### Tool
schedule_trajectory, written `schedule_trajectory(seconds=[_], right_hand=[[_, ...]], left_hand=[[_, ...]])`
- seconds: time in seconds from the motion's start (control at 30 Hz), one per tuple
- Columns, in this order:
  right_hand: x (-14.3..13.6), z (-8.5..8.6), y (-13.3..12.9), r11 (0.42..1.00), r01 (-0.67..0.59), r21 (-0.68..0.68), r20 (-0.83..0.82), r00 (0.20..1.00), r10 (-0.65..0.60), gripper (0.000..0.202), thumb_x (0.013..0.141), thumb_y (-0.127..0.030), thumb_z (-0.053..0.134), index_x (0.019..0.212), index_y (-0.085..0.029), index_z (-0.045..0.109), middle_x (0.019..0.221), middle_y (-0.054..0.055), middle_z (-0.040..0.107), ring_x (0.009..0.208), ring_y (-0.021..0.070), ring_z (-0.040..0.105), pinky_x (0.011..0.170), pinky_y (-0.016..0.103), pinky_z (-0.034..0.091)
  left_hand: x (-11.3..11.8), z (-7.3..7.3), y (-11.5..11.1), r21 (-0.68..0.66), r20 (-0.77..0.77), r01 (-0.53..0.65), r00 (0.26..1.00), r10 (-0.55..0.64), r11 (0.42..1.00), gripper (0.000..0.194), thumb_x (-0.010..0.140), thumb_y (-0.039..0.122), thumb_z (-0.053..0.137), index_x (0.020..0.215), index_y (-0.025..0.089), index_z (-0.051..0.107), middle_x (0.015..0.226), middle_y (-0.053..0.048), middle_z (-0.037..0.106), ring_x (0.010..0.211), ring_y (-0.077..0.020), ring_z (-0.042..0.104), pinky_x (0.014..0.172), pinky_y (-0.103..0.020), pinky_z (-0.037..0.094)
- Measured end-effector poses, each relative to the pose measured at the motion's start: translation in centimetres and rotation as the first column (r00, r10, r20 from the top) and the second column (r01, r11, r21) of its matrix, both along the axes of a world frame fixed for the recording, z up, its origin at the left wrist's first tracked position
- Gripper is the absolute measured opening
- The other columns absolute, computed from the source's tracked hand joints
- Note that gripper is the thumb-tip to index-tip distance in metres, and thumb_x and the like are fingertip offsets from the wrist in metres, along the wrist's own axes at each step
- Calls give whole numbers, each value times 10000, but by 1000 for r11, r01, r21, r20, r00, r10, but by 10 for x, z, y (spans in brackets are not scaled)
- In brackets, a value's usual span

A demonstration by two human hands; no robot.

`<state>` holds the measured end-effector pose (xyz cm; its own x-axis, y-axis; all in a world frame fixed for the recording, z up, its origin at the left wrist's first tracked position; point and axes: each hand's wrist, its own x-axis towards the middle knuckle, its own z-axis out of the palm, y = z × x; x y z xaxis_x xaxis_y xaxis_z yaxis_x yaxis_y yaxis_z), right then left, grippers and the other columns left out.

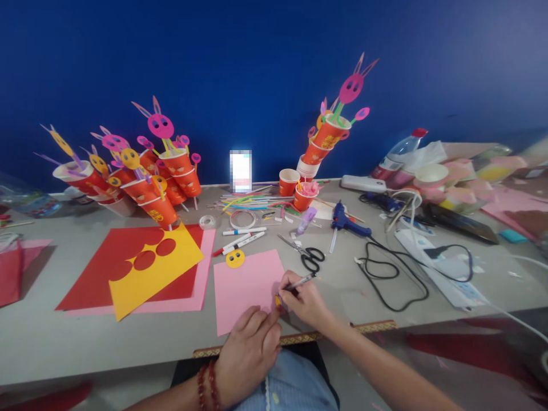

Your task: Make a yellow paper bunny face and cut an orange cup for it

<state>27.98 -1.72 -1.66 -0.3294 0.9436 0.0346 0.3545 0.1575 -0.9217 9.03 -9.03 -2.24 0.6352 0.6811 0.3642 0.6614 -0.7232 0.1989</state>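
Note:
My right hand (pixel 305 301) is closed around a black marker pen (pixel 303 281), its tip end down among the fingers. Beneath that tip, at the right edge of a pink paper sheet (pixel 246 279), is a small yellow paper piece (pixel 278 299), mostly covered by my fingers. My left hand (pixel 250 348) rests at the sheet's near edge, fingers bent together, holding the yellow piece by the fingertips. A round yellow face cutout (pixel 235 259) with dark eyes lies at the sheet's far edge. Black-handled scissors (pixel 309 257) lie just beyond my right hand.
Several red paper-cup figures stand left (pixel 160 208) and right (pixel 327 134). Cut yellow card (pixel 156 271) overlaps red card (pixel 98 268). Markers (pixel 244 242), tape (pixel 208 221), a blue glue gun (pixel 349 221) and a power strip (pixel 440 268) with loose cords lie about.

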Motion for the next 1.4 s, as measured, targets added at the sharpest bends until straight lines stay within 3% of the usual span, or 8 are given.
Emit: schedule_trajectory(seconds=[0.57,1.4], right_hand=[[1,0,1,996,-35,81,12,999,34,95,806,-149,517,749,-223,531,671,-26,593,599,140,541,567,231,398],[-2,-1,1,999,31,7,2,1000,-31,93,817,-162,510,748,-225,513,622,-52,536,475,107,490,479,212,355]], left_hand=[[0,-3,0,-10,17,-3,1000,3,1000,201,864,242,674,1033,175,590,1274,-61,645,1105,-236,558,1064,-418,392],[-1,-3,0,-7,1,14,1000,-14,1000,201,877,249,671,1039,171,582,1324,-74,618,1117,-237,556,1071,-420,372]])
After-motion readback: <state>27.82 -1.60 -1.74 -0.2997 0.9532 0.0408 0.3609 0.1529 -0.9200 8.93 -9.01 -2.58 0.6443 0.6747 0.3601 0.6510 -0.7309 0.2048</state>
